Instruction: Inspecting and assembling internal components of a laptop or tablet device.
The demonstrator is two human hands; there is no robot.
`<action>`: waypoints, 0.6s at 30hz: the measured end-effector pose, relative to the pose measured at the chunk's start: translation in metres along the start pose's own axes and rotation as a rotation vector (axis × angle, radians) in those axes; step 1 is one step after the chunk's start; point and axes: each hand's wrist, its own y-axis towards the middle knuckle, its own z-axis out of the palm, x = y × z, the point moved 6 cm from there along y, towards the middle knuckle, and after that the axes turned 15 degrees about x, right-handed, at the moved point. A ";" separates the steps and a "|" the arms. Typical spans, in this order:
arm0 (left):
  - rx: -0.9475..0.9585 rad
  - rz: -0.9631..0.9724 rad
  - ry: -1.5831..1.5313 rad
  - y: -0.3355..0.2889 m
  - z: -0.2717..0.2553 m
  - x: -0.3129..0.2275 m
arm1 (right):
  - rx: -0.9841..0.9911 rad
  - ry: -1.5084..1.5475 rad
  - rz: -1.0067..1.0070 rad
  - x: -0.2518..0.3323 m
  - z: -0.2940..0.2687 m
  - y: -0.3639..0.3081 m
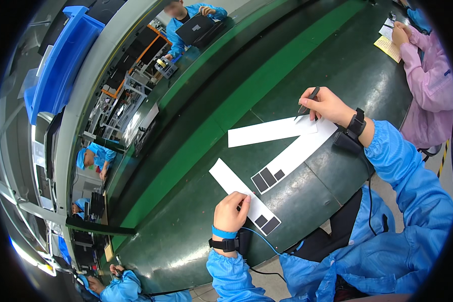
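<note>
My left hand (230,215) is closed at the edge of a short white strip (226,176), thumb and forefinger pinched together on it. Black rectangular pieces (268,224) lie at that strip's near end. My right hand (328,105) grips slim black tweezers (313,94), their tips pointing down at a blank white strip (267,132). Under that strip's right end lies another white strip (302,150), slanting toward me, with several black rectangles (268,177) at its lower left end. Part of the right fingertips is hidden behind the hand.
The strips lie on a dark green worktable (186,251) with a brighter green band (267,83). A blue cord (261,235) runs from my left wristband. Co-workers sit around, one in pink (425,85) at right. A blue bin (65,65) stands at upper left.
</note>
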 end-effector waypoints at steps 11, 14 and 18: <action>0.010 -0.006 0.009 0.001 0.001 0.001 | 0.028 0.036 -0.064 0.004 0.000 -0.001; 0.003 0.015 -0.001 0.001 0.002 0.002 | 0.056 0.024 -0.060 0.004 0.002 -0.002; 0.013 0.000 0.008 0.001 0.002 0.002 | 0.027 0.032 -0.008 0.001 0.001 -0.001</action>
